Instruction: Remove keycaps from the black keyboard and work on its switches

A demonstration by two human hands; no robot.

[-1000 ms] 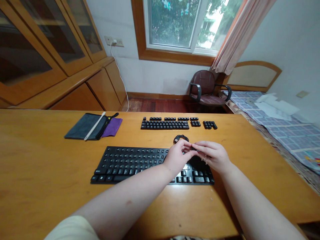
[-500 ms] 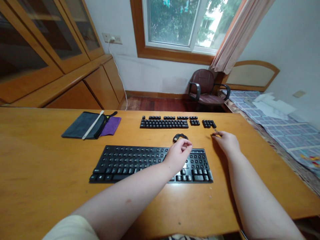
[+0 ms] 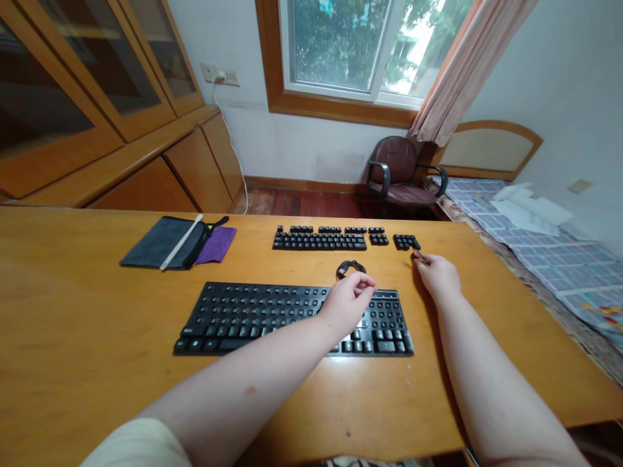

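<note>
A black keyboard [image 3: 272, 311] lies flat on the wooden desk, with many keycaps off its upper rows and caps still on along the bottom. Above its right part hovers my left hand [image 3: 348, 298], fingers curled together in a pinch; whatever they hold, if anything, is hidden. My right hand [image 3: 438, 275] is beyond the keyboard's far right corner, low over the desk. Its fingers are closed on a small, thin dark tool [image 3: 421, 258], too small to name surely. Just past the fingertips sits a small group of loose black keycaps [image 3: 405, 241].
More loose keycaps [image 3: 318, 242] stand in rows along the desk's far side. A coiled black cable [image 3: 346, 264] lies behind the keyboard. At the left are a grey pouch [image 3: 150, 243], a white stick [image 3: 181, 243] and a purple cloth [image 3: 217, 245]. A chair [image 3: 396, 165] stands beyond.
My right hand has shifted slightly left, and its fingertips and the thin tool now lie a little differently beside the small keycap group. My left hand has hardly moved.
</note>
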